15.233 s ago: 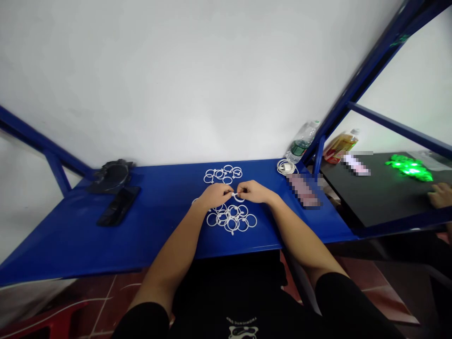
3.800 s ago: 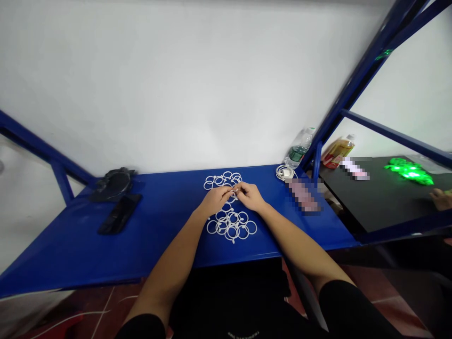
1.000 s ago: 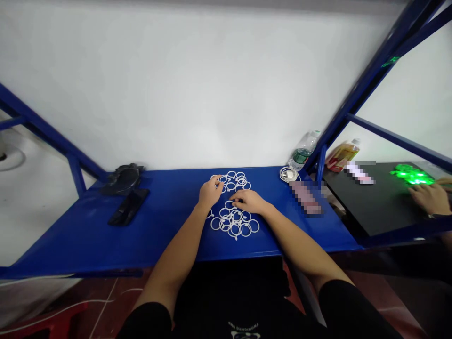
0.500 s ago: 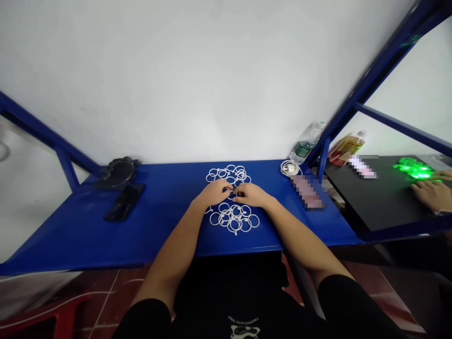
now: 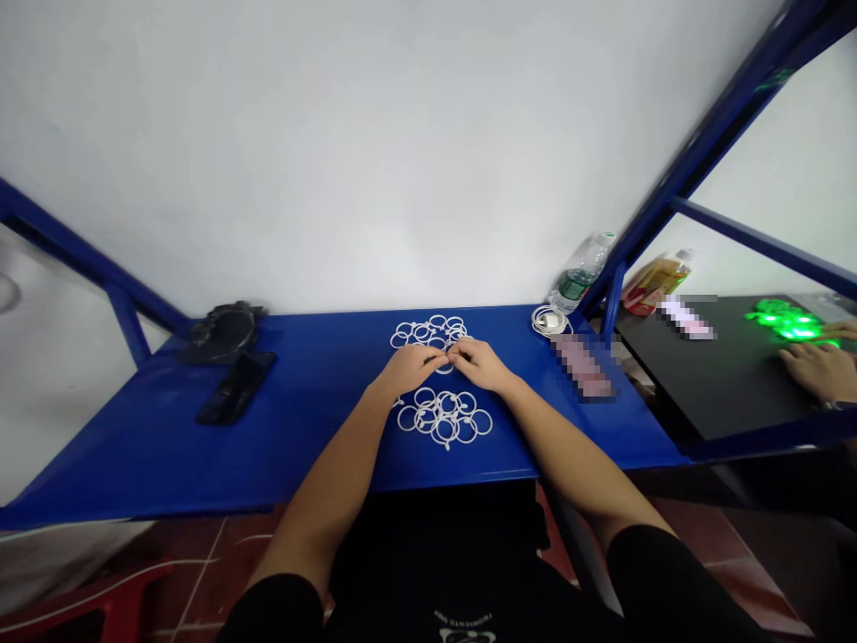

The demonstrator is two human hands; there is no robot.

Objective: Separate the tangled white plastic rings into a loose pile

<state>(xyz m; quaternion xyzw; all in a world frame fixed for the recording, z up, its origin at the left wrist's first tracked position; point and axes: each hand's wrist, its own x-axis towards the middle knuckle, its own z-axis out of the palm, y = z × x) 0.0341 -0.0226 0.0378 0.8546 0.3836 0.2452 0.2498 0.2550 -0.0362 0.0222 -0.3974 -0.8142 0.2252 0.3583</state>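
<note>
My left hand point(image 5: 415, 364) and my right hand point(image 5: 478, 363) meet fingertip to fingertip over the blue tabletop point(image 5: 321, 429). Both pinch a thin white ring point(image 5: 443, 369), whose lower curve shows just beneath the fingers. Beyond the hands lies a loose cluster of white rings point(image 5: 421, 333) with small white knobs on them. Closer to my body is another overlapping pile of the same rings point(image 5: 445, 417). One more ring is partly covered by my left wrist. The exact grip points are hidden by the fingers.
At the left are a black round object point(image 5: 231, 330) and a black flat case point(image 5: 236, 388). To the right stand a water bottle point(image 5: 577, 279), a coiled white cable with a charger point(image 5: 551, 320) and a blurred pinkish item point(image 5: 584, 366). Another person's hand point(image 5: 820, 368) is beside green lights point(image 5: 786, 320).
My hands have drawn together, the fingertips now meeting at the ring where a gap showed before. The ring piles look unmoved.
</note>
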